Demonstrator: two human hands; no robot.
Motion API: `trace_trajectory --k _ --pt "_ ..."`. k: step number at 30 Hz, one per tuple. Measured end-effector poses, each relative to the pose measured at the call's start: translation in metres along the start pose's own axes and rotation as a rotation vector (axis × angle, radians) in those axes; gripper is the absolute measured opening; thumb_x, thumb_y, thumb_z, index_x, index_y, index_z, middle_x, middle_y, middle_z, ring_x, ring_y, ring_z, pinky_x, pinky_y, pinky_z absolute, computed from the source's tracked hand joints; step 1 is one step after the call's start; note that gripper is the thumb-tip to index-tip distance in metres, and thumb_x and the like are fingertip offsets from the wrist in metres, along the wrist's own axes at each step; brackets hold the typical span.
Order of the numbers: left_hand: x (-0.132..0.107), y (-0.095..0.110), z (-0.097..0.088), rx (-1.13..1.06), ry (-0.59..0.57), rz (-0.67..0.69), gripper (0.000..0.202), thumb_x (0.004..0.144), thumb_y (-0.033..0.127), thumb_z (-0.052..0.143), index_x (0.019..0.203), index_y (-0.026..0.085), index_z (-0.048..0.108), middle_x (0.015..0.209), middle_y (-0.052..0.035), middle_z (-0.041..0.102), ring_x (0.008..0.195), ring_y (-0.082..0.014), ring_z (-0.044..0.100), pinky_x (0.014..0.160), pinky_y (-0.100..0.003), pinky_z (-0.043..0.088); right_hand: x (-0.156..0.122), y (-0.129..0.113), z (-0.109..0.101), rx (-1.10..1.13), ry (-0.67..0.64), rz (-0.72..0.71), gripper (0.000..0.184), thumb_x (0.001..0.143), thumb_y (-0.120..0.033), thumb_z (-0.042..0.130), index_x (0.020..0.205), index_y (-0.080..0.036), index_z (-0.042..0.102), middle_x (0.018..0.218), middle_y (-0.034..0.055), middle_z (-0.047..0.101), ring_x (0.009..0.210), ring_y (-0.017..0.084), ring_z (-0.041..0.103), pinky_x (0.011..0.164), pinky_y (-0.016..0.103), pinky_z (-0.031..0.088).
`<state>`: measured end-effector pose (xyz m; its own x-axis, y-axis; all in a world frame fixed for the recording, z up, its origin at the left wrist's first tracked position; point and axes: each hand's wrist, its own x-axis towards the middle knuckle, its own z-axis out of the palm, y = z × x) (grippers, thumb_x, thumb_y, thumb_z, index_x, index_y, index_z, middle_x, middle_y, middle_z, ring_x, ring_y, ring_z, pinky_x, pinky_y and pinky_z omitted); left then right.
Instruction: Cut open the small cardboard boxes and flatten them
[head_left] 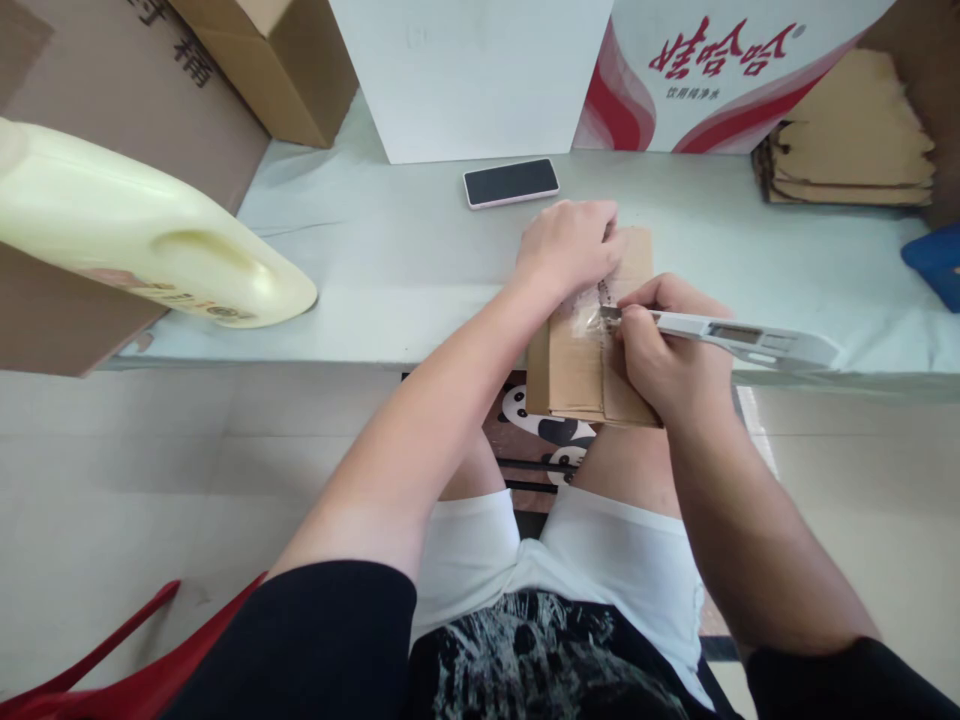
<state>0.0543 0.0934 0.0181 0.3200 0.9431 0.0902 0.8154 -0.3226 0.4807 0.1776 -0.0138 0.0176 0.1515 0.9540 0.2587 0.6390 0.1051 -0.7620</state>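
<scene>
The cardboard box (577, 370) is brown; at its right, the cutter (686, 325) is mostly white; beyond the box, the phone (511, 183) is black with a pale-pink rim, the carton (697, 75) white with red waves; left of it, the bottle (142, 220) is pale yellow.

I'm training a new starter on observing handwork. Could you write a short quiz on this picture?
1. True or false: the left grip holds the white tool.
2. Which is nearer the dark-topped device?
A) the pale yellow container
B) the plain white box
3. Fill in the colour: the right grip is over a ____ cardboard box.

Key: 1. False; the right grip holds it. 2. B. 3. Brown.
</scene>
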Motion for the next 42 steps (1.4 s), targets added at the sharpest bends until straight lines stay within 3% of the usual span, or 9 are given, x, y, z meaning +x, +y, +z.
trace_trajectory --k 6,15,22,29,35,42 --pt "0.001 0.0 0.001 -0.003 0.0 -0.018 0.034 0.101 0.032 0.047 0.114 0.027 0.078 0.118 -0.0081 0.079 0.111 -0.0326 0.067 0.091 -0.047 0.048 0.005 -0.003 -0.001 -0.055 -0.083 0.014 0.011 0.076 -0.018 0.06 0.066 -0.024 0.057 0.055 -0.0024 0.057 0.054 0.016 0.048 0.059 0.033 0.036" --pt "0.001 0.0 0.0 -0.03 0.013 -0.016 0.031 0.099 0.034 0.047 0.103 0.029 0.078 0.114 -0.0072 0.08 0.108 -0.0326 0.068 0.087 -0.046 0.048 -0.002 0.013 -0.001 0.122 -0.042 0.064 0.01 0.08 -0.024 0.059 0.073 -0.023 0.066 0.063 -0.0019 0.061 0.055 0.015 0.051 0.052 0.029 0.037" --pt "0.0 0.001 -0.001 -0.047 0.008 -0.024 0.031 0.098 0.033 0.046 0.102 0.028 0.077 0.114 -0.0088 0.08 0.105 -0.0321 0.067 0.085 -0.047 0.046 -0.006 0.012 -0.003 0.157 -0.002 0.096 0.011 0.078 -0.024 0.06 0.07 -0.024 0.067 0.062 -0.0025 0.061 0.054 0.014 0.051 0.05 0.027 0.037" --pt "-0.001 0.0 -0.001 -0.016 -0.01 -0.032 0.032 0.1 0.039 0.045 0.11 0.037 0.075 0.12 0.001 0.08 0.106 -0.027 0.061 0.089 -0.043 0.046 0.0 0.005 -0.002 0.063 -0.054 0.056 0.012 0.076 -0.019 0.06 0.066 -0.024 0.063 0.059 -0.0019 0.061 0.056 0.016 0.052 0.054 0.03 0.036" --pt "-0.001 0.001 -0.002 0.026 -0.009 0.008 0.036 0.099 0.029 0.044 0.115 0.025 0.077 0.117 -0.008 0.08 0.109 -0.0308 0.068 0.087 -0.046 0.048 0.007 -0.001 -0.001 0.002 -0.132 0.068 0.018 0.073 -0.013 0.061 0.06 -0.024 0.059 0.054 -0.0019 0.059 0.053 0.016 0.049 0.055 0.033 0.035" --pt "-0.001 0.003 -0.003 0.004 -0.023 -0.017 0.033 0.101 0.029 0.046 0.113 0.025 0.077 0.117 -0.0083 0.079 0.109 -0.0317 0.068 0.09 -0.046 0.049 0.003 0.008 -0.004 0.117 -0.137 0.081 0.014 0.075 -0.016 0.057 0.062 -0.023 0.058 0.054 -0.0027 0.056 0.051 0.014 0.047 0.052 0.029 0.035"
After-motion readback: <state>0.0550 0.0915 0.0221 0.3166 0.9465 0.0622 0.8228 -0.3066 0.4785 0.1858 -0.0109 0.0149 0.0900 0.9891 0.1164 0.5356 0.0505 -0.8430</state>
